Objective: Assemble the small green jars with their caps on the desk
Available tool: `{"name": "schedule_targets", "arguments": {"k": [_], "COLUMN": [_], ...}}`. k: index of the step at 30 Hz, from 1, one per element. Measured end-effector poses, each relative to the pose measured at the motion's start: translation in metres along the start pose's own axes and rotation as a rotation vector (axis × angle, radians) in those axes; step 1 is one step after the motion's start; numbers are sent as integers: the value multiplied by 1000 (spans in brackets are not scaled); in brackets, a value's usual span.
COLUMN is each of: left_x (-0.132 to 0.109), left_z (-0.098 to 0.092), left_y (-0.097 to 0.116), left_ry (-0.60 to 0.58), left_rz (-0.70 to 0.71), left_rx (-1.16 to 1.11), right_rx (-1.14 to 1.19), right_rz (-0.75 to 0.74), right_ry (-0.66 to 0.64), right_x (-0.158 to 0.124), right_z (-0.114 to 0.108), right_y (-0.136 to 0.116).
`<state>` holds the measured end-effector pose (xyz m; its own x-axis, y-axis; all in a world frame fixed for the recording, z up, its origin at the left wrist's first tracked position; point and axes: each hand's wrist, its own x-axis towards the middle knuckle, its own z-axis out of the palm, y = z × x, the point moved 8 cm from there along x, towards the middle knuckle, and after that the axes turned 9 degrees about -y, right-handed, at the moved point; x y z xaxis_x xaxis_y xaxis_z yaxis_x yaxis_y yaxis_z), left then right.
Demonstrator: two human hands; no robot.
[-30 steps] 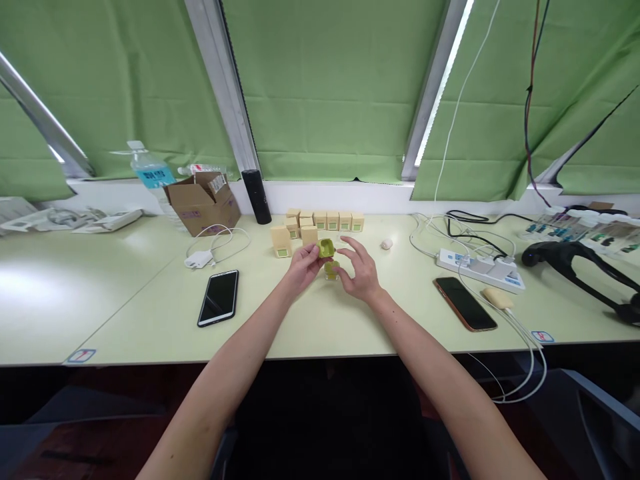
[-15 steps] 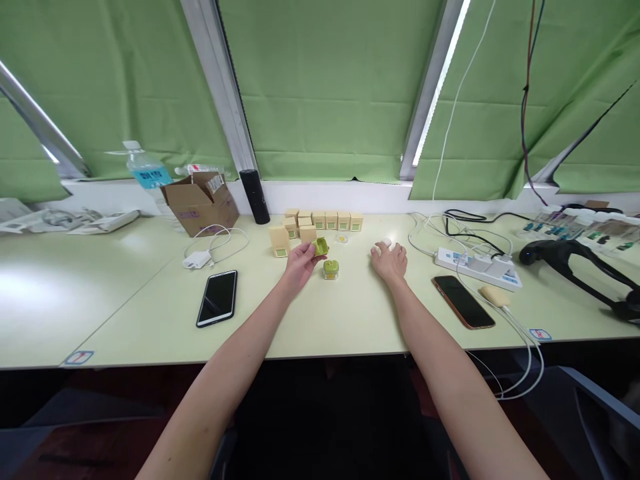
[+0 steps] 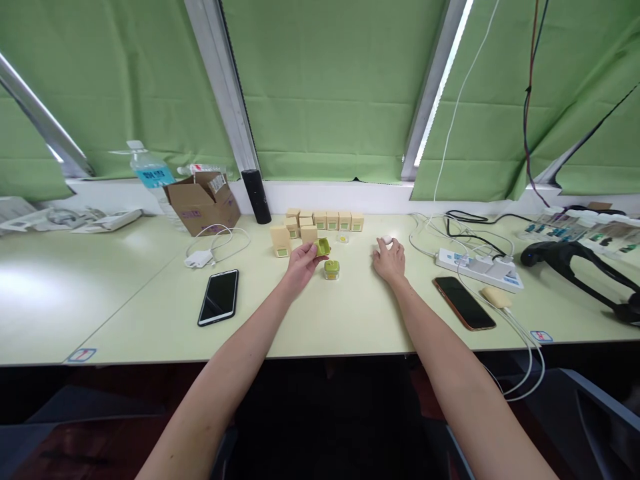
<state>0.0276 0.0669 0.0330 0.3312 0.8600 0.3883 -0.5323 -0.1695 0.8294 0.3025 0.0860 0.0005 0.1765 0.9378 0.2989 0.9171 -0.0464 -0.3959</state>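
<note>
A small green cup-like piece (image 3: 323, 247), hollow side showing, is pinched in my left hand (image 3: 301, 264). Just below it on the table stands a small clear jar with a green lid (image 3: 331, 269). My right hand (image 3: 390, 262) rests farther right, its fingers closed around a small white rounded object (image 3: 387, 239); the fingers partly hide it. A small clear piece with a yellow spot (image 3: 343, 238) lies between the hands, farther back. Behind my left hand stand several small beige boxes (image 3: 331, 221) with green labels, including a taller one (image 3: 281, 242).
A phone (image 3: 219, 297) and a white charger (image 3: 199, 259) lie on the left; another phone (image 3: 464, 303) and a power strip (image 3: 479, 269) on the right. An open cardboard box (image 3: 205, 203), a black cylinder (image 3: 256, 197) and a water bottle (image 3: 153, 175) stand at the back.
My right hand's fingers have shifted slightly and drawn in around the white object, which shows more clearly. My left hand keeps its hold on the green piece.
</note>
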Motion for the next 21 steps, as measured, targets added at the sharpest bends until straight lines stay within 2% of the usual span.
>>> {"name": "schedule_targets", "arguments": {"k": [6,9,12,16,18,21], "left_x": [-1,-1,-1,-1,-1,-2], "left_z": [2,2,2,2,1,-2], "left_y": [1,1,0,0,1,2], "left_ry": [-13,-4,5,23,36,65], "left_rz": [8,17,10,13,29,55], "left_rx": [3,18,33,65,90,151], "right_rx": [294,477,699,1002,1130,1250], "right_rz": [-201,-310,-344,-436,-408,-301], "right_ry": [242,281,234,76,19,-51], "right_x": [-16,-28,-41,-55,-55,-49], "right_z": [-33,-44,-44,-37,-32,-21], "right_y": [-26,-49,-76,-119,-129,-129]}}
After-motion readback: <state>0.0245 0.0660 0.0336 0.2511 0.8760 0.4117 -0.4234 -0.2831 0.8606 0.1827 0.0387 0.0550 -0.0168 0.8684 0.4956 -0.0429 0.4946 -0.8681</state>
